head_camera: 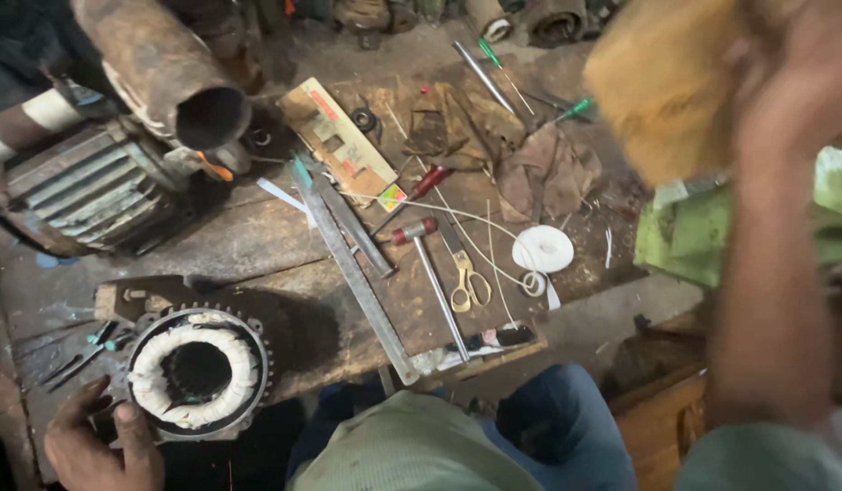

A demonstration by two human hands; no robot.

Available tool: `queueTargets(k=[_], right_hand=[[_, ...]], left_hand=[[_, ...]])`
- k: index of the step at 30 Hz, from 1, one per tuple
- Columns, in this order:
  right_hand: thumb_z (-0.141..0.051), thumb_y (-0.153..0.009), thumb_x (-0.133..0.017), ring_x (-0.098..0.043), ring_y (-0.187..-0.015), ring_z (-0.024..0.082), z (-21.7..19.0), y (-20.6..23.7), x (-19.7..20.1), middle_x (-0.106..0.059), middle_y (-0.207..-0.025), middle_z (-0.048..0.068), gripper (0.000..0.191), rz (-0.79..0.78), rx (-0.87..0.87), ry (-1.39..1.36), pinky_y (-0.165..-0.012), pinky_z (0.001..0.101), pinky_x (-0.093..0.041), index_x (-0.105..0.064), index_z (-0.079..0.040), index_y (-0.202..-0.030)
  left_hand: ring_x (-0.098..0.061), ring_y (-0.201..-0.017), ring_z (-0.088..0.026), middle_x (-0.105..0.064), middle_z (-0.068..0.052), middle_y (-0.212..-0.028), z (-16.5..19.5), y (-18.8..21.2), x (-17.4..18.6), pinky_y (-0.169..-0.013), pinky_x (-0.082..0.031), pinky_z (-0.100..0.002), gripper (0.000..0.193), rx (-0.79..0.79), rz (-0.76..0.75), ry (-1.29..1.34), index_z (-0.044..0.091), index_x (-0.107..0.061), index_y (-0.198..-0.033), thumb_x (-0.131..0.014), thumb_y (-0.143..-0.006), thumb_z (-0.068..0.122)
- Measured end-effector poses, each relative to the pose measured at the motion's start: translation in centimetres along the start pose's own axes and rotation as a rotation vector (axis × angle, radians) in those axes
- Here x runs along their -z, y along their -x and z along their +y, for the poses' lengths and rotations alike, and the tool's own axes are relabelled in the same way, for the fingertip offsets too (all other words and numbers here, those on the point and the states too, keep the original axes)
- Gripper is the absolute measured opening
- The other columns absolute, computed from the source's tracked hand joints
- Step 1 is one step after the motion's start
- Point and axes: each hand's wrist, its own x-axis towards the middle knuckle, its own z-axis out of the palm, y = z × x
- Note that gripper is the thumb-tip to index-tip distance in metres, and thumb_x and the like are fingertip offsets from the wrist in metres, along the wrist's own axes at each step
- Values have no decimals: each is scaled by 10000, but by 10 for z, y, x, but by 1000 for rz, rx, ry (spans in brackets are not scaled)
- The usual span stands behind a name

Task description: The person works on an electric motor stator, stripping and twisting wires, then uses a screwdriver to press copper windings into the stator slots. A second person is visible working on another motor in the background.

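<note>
On grimy wooden workbench: stator, hammer, scissors.

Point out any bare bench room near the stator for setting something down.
Bare wood lies between the finned motor housing and the long metal bar, above the stator that the left hand steadies. A smaller patch sits between the bar and hammer. Right of the hammer it is crowded: scissors, tape roll, rags, screwdrivers. The right hand is raised, blurred.
</note>
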Motion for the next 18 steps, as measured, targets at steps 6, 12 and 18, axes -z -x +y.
queueTargets(k=[6,12,18], right_hand=[[-405,-847,-867,-669,-908,357,-60,75,-7,-710,-948,147,458,-472,205,518,-781,526,-512,-677,-67,-1090],[-434,-805,-854,-643,-948,416,-83,29,-17,-677,-996,207,599,-365,336,392,-774,505,-511,-652,-21,-1189],[-56,-937,-590,-681,-943,341,-129,-50,-197,-700,-1010,162,129,-191,526,281,-807,460,-563,-701,-46,-1001]], left_hand=[[-542,-1017,-316,-602,-172,-1168,9,-5,3,-946,-420,-402,452,-108,-10,-190,-32,-599,-1305,-591,-1167,399],[-476,-1000,-293,-561,-222,-1247,16,-5,-6,-903,-403,-383,484,0,32,-154,-49,-587,-1330,-561,-1177,410],[-532,-1265,-266,-529,-204,-1374,19,-14,-20,-1131,-425,-368,433,-106,254,9,-20,-485,-1328,-466,-1217,397]])
